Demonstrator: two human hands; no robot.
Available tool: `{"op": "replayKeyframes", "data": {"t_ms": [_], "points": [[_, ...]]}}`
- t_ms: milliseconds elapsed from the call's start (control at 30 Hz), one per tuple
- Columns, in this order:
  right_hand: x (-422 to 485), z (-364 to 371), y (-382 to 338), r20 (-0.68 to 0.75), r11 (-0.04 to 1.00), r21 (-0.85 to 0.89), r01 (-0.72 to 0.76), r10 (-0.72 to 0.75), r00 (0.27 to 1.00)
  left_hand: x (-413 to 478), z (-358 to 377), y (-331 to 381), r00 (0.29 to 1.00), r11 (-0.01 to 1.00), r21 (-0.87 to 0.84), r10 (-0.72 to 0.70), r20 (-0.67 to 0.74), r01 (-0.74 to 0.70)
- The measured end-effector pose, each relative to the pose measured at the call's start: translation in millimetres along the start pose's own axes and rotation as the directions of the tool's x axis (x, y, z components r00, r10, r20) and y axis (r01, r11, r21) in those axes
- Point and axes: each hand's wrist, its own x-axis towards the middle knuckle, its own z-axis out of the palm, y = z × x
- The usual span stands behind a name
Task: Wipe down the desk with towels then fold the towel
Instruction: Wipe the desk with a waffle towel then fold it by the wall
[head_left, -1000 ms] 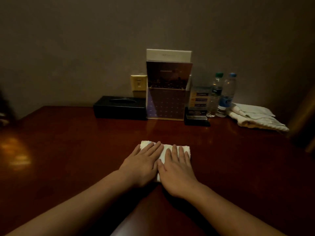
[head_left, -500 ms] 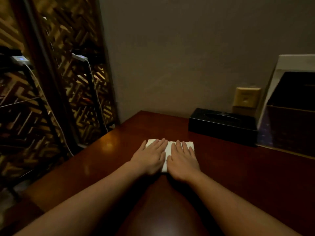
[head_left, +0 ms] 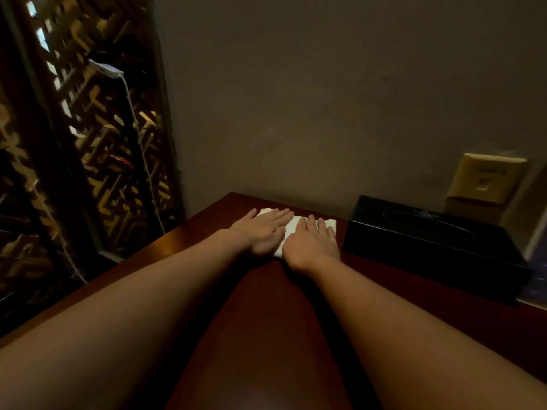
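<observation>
Head view: the folded white towel (head_left: 330, 224) lies flat on the dark red desk (head_left: 266, 321) at 12 o'clock, close to the desk's far edge by the wall. Both hands lie palm-down on it with straight fingers, gripping nothing: left hand (head_left: 263, 232) on its 9 o'clock half, right hand (head_left: 313, 244) on its 3 o'clock half, thumbs nearly meeting. A black tissue box (head_left: 429, 247) sits just beside the towel at 3 o'clock. A beige wall socket (head_left: 488, 179) is at 2 o'clock, a lattice screen (head_left: 88, 143) with a white cable (head_left: 142, 149) at 10 o'clock.
</observation>
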Motion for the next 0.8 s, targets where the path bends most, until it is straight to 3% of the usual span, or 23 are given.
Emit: {"op": "replayKeyframes", "data": {"t_ms": [200, 300, 367, 400, 467, 533, 800], "points": [[28, -2, 9, -0.044, 0.999, 0.017, -0.041, 0.041, 0.998, 29, -1, 5, 0.999, 0.999, 0.051, 0.014, -0.043, -0.012], [28, -4, 9, -0.078, 0.998, 0.034, -0.057, 0.059, 0.995, 19, 4, 17, 0.975, 0.989, 0.145, 0.005, -0.221, 0.027], [18, -4, 6, -0.172, 0.999, -0.025, -0.027, 0.023, 0.985, 7, 7, 23, 0.924, 0.994, 0.097, 0.001, -0.382, 0.040], [11, -3, 4, -0.210, 0.998, -0.069, 0.010, -0.025, 0.977, 1, 7, 23, 0.922, 0.999, 0.036, 0.001, -0.387, 0.015], [1, 0, 3, -0.165, 0.986, -0.140, 0.094, -0.117, 0.979, -7, 7, 21, 0.977, 0.998, -0.023, 0.057, -0.206, -0.063], [-5, 3, 7, -0.034, 0.986, -0.125, 0.110, -0.115, 0.993, -8, 6, 20, 0.992, 0.991, 0.036, 0.126, -0.002, -0.126], [18, -22, 1, 0.112, 0.977, 0.028, -0.210, 0.205, 0.972, 26, 2, 29, 0.982, 0.954, 0.243, 0.149, 0.114, -0.173]]}}
